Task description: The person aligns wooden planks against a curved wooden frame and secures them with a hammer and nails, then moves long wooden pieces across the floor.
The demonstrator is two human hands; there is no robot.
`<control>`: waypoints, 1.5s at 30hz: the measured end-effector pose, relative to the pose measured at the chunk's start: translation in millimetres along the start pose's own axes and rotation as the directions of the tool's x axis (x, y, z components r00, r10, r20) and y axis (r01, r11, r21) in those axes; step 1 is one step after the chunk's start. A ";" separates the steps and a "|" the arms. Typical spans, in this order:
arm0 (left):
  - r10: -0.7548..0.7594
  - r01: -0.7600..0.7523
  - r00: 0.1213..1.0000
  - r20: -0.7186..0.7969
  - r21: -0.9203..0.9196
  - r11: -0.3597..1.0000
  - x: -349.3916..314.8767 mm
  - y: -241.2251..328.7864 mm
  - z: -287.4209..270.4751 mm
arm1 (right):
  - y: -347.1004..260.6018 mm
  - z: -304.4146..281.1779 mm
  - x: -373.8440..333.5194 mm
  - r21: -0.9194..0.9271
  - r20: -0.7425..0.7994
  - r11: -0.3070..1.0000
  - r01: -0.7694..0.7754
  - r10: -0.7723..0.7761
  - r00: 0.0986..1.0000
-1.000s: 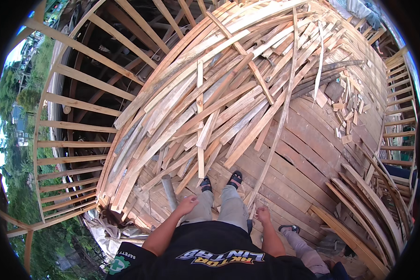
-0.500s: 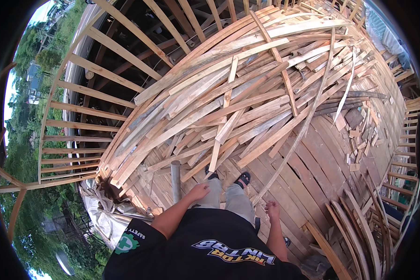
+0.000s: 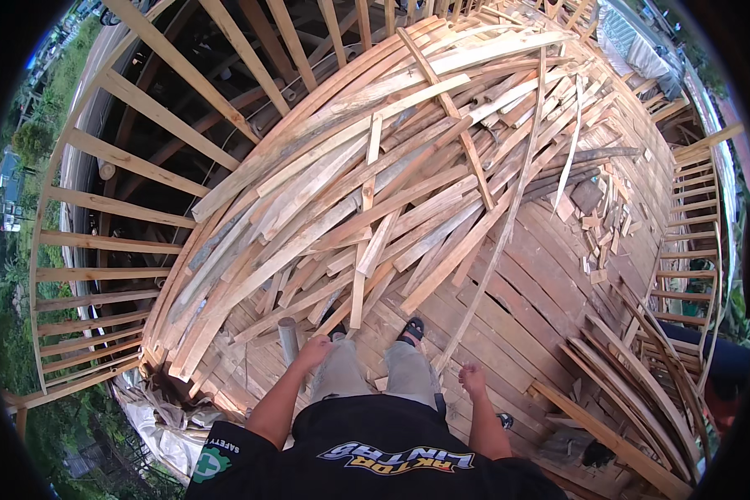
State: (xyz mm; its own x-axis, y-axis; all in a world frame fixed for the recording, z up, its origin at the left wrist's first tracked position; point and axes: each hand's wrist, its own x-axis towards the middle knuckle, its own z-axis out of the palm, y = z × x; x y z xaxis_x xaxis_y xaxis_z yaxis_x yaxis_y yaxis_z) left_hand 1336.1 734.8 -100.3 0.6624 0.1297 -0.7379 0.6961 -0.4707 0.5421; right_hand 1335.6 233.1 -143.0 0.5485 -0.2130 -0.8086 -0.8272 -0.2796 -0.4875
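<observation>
My left hand [image 3: 314, 352] hangs beside my left thigh, fingers loosely bent, with nothing seen in it. Just beyond it is a grey round post [image 3: 289, 337] standing up from the deck; whether they touch I cannot tell. My right hand [image 3: 472, 379] is held out from my right leg, its fingers loosely curled and no object visible in it. In front of my feet lies a large heap of sawn timber strips [image 3: 367, 208], piled lengthwise with some crossing on top. One long thin strip [image 3: 493, 258] slants from the heap down to the planks right of my feet.
I stand on a plank deck [image 3: 508, 333]. Along the left runs an open wooden rail frame [image 3: 112, 208], with greenery beyond. Curved boards [image 3: 642, 392] lean at the lower right, and wood offcuts [image 3: 604, 237] lie scattered at right. A crumpled silvery sheet [image 3: 154, 425] lies lower left.
The view has shifted, so the timber heap and rails sit further left in the picture. Both hands stay at my sides, the left nearer the post in the picture.
</observation>
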 end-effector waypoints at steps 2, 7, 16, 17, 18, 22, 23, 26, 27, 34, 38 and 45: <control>0.030 -0.030 0.999 -0.019 -0.014 0.999 24.8 -26.8 -33.9 | -9.0 24.4 -12.4 -0.015 -0.024 1.000 0.018 -0.018 1.000; 0.281 -0.265 0.960 0.010 0.364 0.893 123.3 -74.9 -140.1 | -19.3 96.7 -68.3 -0.112 -0.013 0.992 0.056 -0.058 0.998; 0.084 -0.065 0.906 -0.416 0.058 0.996 308.6 -91.7 -258.2 | -36.7 252.2 -66.2 -0.550 0.188 0.781 0.296 -0.229 0.955; 0.065 -0.067 0.901 -0.429 0.011 0.998 329.2 -91.4 -264.1 | -34.5 266.1 -59.5 -0.558 0.211 0.767 0.315 -0.236 0.949; 0.080 -0.067 0.870 -0.486 0.044 0.997 352.2 -91.7 -270.7 | -34.9 280.8 -47.7 -0.563 0.237 0.752 0.342 -0.250 0.939; 0.126 -0.089 0.766 -0.630 0.091 0.992 441.1 -94.6 -311.2 | -50.6 329.3 -26.2 -0.742 0.196 0.607 0.283 -0.207 0.958; 0.122 -0.068 0.747 -0.654 0.108 0.992 460.7 -97.5 -323.7 | -60.3 333.3 -22.3 -0.795 0.196 0.544 0.269 -0.189 0.962; 0.089 -0.038 0.721 -0.687 0.090 0.995 512.2 -92.3 -338.9 | -70.0 333.8 -7.4 -0.850 0.181 0.470 0.240 -0.168 0.969; 0.119 -0.055 0.709 -0.696 0.114 0.992 530.4 -94.9 -341.8 | -71.6 333.9 -3.7 -0.853 0.166 0.470 0.227 -0.167 0.972; -0.025 -0.057 0.560 -0.828 -0.068 0.996 603.7 -117.5 -354.7 | -94.5 333.4 6.5 -0.850 0.123 0.490 0.195 -0.176 0.977; -0.082 -0.113 0.541 -0.837 -0.169 0.979 620.5 -94.4 -338.8 | -99.7 331.8 6.8 -0.845 0.092 0.505 0.178 -0.191 0.977; -0.285 -0.161 0.730 -0.621 -0.561 0.812 617.0 -127.4 -390.0 | -107.1 329.0 7.6 -0.818 0.113 0.539 0.201 -0.191 0.975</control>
State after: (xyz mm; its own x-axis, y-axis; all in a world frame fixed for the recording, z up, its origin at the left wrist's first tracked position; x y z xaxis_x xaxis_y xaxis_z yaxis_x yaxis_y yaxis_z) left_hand 1764.1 1215.2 -467.8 0.4574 0.7709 -0.4433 0.6139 0.0869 0.7846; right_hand 1388.1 569.5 -205.3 0.6792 -0.0480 -0.7324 -0.2354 -0.9594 -0.1555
